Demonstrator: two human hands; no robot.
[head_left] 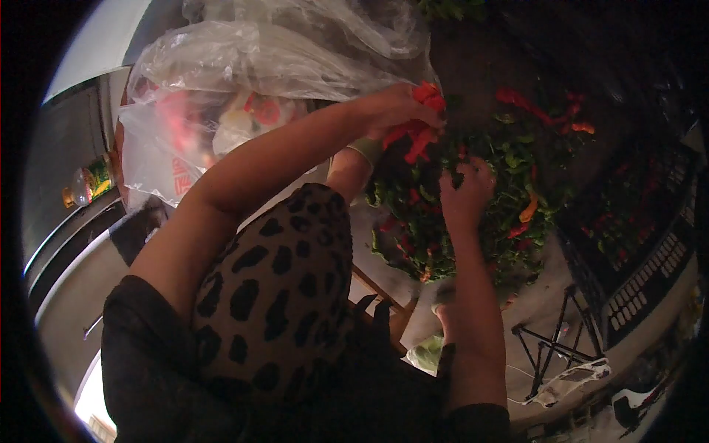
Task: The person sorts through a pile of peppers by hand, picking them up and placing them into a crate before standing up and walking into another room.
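My left hand is closed around a bunch of red peppers, which stick out above and below the fingers. A large heap of green peppers with some red and orange ones is spread on the floor. Over the heap's upper middle is my right hand, its fingers curled down among the peppers; what they hold, if anything, cannot be made out. More red peppers lie at the heap's far edge.
Clear plastic bags spread across the upper left. A black crate with peppers inside stands at the right, above a folding black stand. A bottle with a yellow cap is at the far left.
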